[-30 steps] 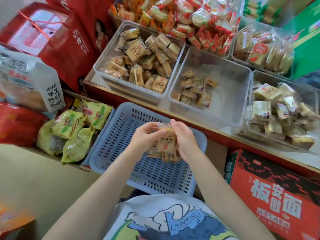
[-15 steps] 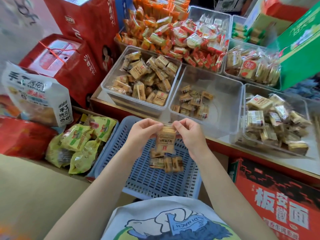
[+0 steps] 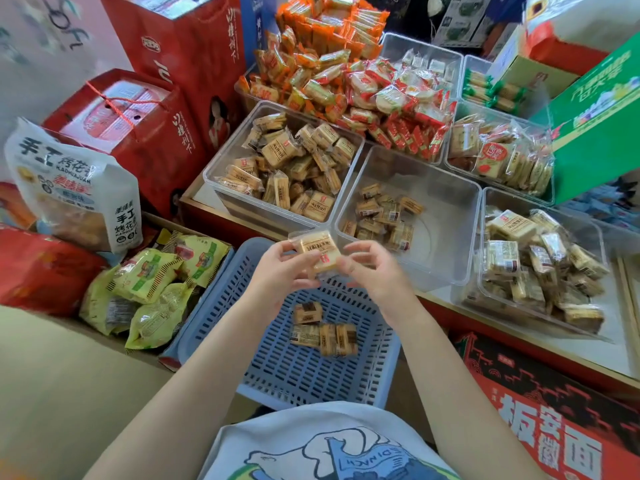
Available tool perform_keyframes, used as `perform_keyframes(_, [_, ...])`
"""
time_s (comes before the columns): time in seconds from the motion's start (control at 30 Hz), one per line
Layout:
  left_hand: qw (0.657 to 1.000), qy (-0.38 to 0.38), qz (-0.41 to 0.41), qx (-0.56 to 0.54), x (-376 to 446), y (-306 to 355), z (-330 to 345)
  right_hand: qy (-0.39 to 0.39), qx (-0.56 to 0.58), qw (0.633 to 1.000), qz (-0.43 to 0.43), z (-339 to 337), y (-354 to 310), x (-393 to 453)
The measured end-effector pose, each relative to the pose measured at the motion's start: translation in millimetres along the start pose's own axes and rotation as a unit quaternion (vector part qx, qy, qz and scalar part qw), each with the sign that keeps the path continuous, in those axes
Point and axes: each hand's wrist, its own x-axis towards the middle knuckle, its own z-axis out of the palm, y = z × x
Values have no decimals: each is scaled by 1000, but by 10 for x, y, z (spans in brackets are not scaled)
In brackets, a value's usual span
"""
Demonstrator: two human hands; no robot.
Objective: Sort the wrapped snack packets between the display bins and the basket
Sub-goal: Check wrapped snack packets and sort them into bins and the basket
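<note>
A tan wrapped packet (image 3: pixel 317 250) is held flat over the far rim of the blue slotted basket (image 3: pixel 270 372), pinched between both hands. A few packets (image 3: pixel 323 330) lie on the basket floor. Behind it stand clear bins: one (image 3: pixel 221 174) well filled, one (image 3: pixel 450 216) nearly bare.

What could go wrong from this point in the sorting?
1. Both hands, left and right, pinch the packet only at its edges above the basket; it may slip and fall back in.
2. The left bin is heaped near its rim; an added packet might slide off.
</note>
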Motion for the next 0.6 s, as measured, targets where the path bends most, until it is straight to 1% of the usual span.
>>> perform_keyframes(0.07, [1000, -6, -3, -10, 24, 17, -2, -1, 10, 1000, -2, 14, 5, -36])
perform_keyframes(0.13, [1000, -9, -11, 2, 19, 35, 54, 22, 37, 999, -1, 11, 0, -48])
perform_keyframes(0.2, [999, 3, -18, 42, 16, 23, 93, 34, 38, 999, 2, -15, -21, -48])
perform_keyframes(0.27, [989, 0, 34, 145, 21, -3, 75, 29, 50, 998, 8, -58, -37, -45])
perform_keyframes(0.33, [969, -52, 97, 220, 7, -10, 65, 17, 71, 997, 21, -116, -49, -43])
perform_keyframes(0.37, [961, -77, 115, 240, -10, -7, 85, 8, 82, 996, 30, -147, -51, -43])
perform_keyframes(0.43, [959, -80, 139, 234, -19, -8, 142, -18, 105, 993, 51, -201, -44, -35])
perform_keyframes(0.5, [968, -63, 143, 198, -22, 10, 207, -34, 115, 991, 62, -236, -46, -32])
perform_keyframes(0.6, [967, -46, 143, 208, -13, 30, 273, -31, 103, 993, 38, -306, -44, -8])
